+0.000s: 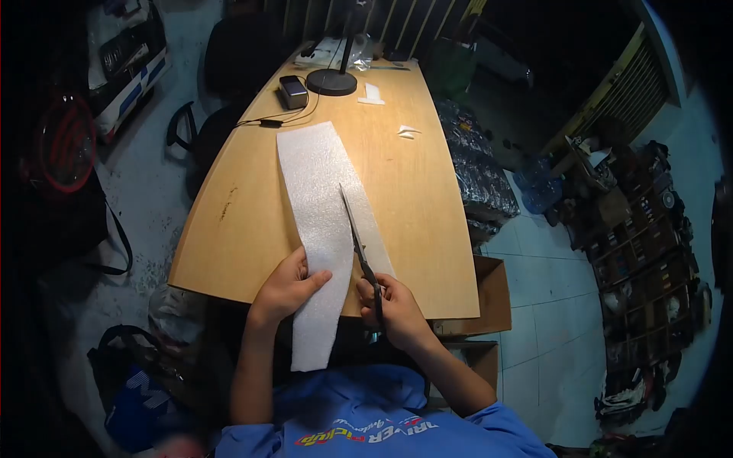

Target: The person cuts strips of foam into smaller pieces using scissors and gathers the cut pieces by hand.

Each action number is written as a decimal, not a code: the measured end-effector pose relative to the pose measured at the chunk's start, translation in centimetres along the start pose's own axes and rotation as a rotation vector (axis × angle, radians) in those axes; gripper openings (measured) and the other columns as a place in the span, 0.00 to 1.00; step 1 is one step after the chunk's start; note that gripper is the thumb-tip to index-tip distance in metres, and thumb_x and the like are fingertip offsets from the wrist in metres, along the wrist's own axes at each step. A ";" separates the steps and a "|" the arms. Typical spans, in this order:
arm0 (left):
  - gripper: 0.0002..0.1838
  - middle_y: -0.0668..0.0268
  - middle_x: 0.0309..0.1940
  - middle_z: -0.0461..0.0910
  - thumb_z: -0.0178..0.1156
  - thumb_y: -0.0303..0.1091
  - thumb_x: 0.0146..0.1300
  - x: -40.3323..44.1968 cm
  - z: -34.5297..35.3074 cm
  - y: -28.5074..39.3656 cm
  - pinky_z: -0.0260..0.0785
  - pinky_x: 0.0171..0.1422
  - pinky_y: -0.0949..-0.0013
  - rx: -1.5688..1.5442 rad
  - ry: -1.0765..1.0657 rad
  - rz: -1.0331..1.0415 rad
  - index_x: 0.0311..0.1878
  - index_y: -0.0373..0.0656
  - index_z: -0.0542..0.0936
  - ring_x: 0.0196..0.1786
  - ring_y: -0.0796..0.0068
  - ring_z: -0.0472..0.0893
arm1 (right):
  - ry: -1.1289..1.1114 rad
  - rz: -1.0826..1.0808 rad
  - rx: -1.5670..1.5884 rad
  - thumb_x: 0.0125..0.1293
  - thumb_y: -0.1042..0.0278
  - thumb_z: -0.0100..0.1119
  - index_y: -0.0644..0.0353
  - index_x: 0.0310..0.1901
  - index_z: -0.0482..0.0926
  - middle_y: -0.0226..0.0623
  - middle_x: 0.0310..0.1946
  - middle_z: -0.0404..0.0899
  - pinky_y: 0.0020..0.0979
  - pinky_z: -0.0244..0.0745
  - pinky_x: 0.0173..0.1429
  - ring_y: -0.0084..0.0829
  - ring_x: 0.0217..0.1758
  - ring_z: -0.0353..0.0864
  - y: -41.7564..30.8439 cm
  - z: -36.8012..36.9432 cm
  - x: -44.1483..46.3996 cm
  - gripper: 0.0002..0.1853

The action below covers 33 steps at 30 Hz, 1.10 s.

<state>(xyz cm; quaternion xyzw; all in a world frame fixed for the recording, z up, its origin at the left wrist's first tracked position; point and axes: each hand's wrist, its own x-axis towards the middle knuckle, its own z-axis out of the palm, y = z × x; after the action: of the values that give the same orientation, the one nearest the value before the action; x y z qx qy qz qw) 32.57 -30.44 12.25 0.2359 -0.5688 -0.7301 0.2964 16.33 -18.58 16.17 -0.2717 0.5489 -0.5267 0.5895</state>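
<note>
A long strip of white foam sheet (317,183) lies over the wooden table (221,221), its near end hanging past the front edge. My left hand (290,286) grips the strip's left side, thumb on top and fingers beneath. In my right hand (393,309) is a pair of scissors (359,248) with dark handles, blades pointing away across the foam. A cut runs up from the near end to the blades, splitting a narrower piece (370,221) off on the right. Whether the blades are fully closed is hard to tell.
Small white foam scraps (408,132) and another foam piece (372,95) lie farther back. A lamp base (332,82), a dark box-shaped device (292,91) and a cable (271,123) stand near the far left edge. A cardboard box (492,294) sits below the table's right side.
</note>
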 end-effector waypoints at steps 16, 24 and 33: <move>0.21 0.60 0.43 0.77 0.57 0.27 0.64 -0.2 -0.7 0.7 0.72 0.48 0.73 0.067 -0.204 -0.035 0.56 0.30 0.65 0.45 0.77 0.78 | 0.079 -0.064 -0.109 0.61 0.51 0.63 0.65 0.48 0.70 0.21 0.21 0.70 0.14 0.63 0.26 0.11 0.21 0.68 -0.3 -0.7 1.8 0.26; 0.24 0.59 0.43 0.78 0.60 0.30 0.63 -0.4 -0.9 2.8 0.73 0.48 0.72 0.128 -0.179 -0.244 0.57 0.30 0.64 0.44 0.76 0.79 | 0.036 -0.062 -0.072 0.62 0.52 0.63 0.66 0.47 0.68 0.21 0.19 0.68 0.16 0.61 0.24 0.12 0.19 0.67 -0.1 -1.1 1.5 0.25; 0.14 0.65 0.38 0.80 0.53 0.38 0.69 9.5 -2.1 1.6 0.71 0.38 0.75 -0.078 0.363 0.096 0.49 0.36 0.74 0.35 0.79 0.78 | -0.001 -0.130 -0.065 0.62 0.54 0.63 0.64 0.47 0.67 0.21 0.19 0.67 0.17 0.62 0.26 0.12 0.21 0.67 -0.9 -0.2 0.4 0.24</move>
<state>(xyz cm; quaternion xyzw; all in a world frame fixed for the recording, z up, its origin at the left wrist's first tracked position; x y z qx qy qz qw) 27.47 -38.79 13.19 0.3248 -0.4877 -0.6821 0.4375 15.80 -19.18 16.77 -0.3261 0.5466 -0.5458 0.5450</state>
